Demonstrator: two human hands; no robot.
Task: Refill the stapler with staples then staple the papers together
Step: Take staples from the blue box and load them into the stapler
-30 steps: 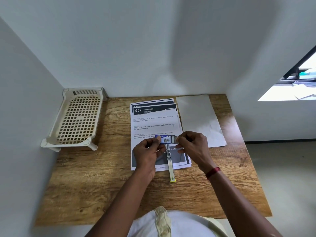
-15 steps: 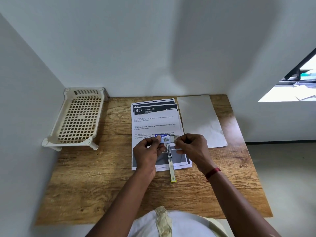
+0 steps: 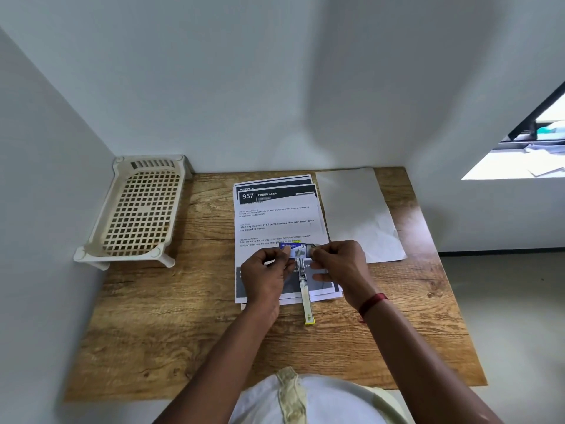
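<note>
While the left hand and right hand each pinch one end of the staple box just above the stapler, their fingers hide the box ends; contents unreadable.

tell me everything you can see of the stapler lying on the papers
The stapler is slim, silvery metal with a yellow tip at its near end. It lies flat, pointing away from the person, mostly on the papers, its yellow tip on the wooden table. Its far end is hidden behind the small blue box pinched by the left hand and right hand.
</note>
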